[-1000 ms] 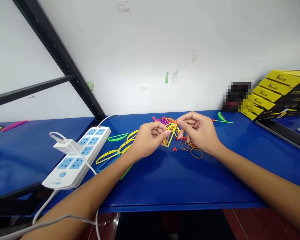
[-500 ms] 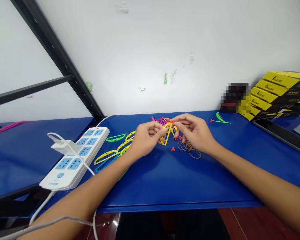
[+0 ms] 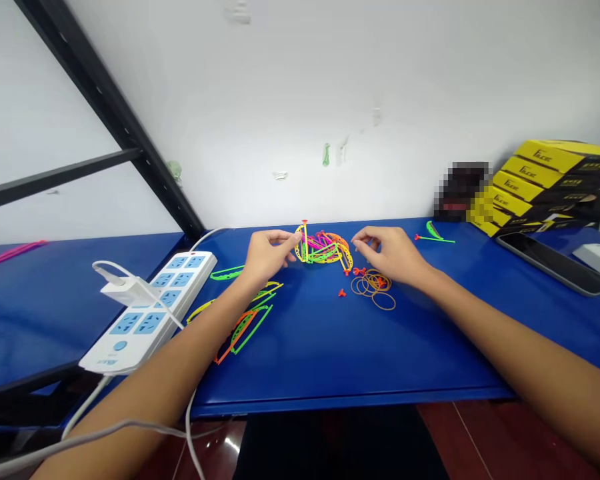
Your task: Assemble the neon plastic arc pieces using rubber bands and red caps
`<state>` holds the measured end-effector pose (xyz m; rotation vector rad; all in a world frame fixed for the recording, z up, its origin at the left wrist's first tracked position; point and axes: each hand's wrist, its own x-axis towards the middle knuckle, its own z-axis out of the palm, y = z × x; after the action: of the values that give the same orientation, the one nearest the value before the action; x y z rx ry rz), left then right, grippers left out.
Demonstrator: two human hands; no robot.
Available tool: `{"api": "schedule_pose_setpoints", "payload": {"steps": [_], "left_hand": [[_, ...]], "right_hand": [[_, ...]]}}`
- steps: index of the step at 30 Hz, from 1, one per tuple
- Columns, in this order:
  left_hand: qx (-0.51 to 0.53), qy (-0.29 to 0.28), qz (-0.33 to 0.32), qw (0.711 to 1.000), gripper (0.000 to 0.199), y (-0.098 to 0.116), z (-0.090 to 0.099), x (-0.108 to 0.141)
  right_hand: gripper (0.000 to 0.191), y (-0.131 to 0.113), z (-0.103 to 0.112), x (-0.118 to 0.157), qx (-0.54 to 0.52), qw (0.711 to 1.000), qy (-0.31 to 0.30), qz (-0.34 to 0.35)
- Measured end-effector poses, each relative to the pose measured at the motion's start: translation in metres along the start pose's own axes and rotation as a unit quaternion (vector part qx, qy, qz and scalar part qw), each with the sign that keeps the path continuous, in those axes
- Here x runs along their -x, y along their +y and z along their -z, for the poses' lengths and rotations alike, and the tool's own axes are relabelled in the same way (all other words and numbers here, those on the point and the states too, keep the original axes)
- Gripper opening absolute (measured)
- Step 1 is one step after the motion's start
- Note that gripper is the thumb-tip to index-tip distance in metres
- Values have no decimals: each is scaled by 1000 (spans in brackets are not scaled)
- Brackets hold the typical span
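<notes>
Both hands open, nothing gripped: left hand [image 3: 269, 257] has fingertips just beside the neon plastic arc bundle [image 3: 323, 248], right hand [image 3: 390, 255] sits near its right side, just behind the rubber bands [image 3: 373, 290]. Bundle is near the rear edge of the blue tabletop [image 3: 305, 353]. Small red pegs [image 3: 341, 293] lie by the bands; loose arc strips [image 3: 243, 337] lie left, near the power strip [image 3: 147, 310].

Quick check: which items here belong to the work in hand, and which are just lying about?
In the work:
left hand, right hand, tangle of neon plastic strips, rubber bands, small red pegs, loose strips by the left forearm

Lying about:
white power strip, plug-in charger, dark phone or tablet, yellow boxes
</notes>
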<state>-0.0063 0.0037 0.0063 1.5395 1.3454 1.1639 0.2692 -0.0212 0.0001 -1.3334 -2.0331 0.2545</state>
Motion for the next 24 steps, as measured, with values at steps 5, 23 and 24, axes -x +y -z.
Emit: {"api": "schedule_pose_setpoints", "payload": {"steps": [5, 23, 24], "left_hand": [[50, -26, -11, 998, 41, -3, -3, -3], [-402, -353, -38, 844, 35, 22, 75, -18], [-405, -358, -34, 840, 34, 21, 75, -18]], "right_hand": [[23, 1, 1, 1, 12, 999, -47, 11], [26, 3, 12, 1, 28, 981, -186, 40], [26, 3, 12, 1, 22, 980, -192, 40]]}}
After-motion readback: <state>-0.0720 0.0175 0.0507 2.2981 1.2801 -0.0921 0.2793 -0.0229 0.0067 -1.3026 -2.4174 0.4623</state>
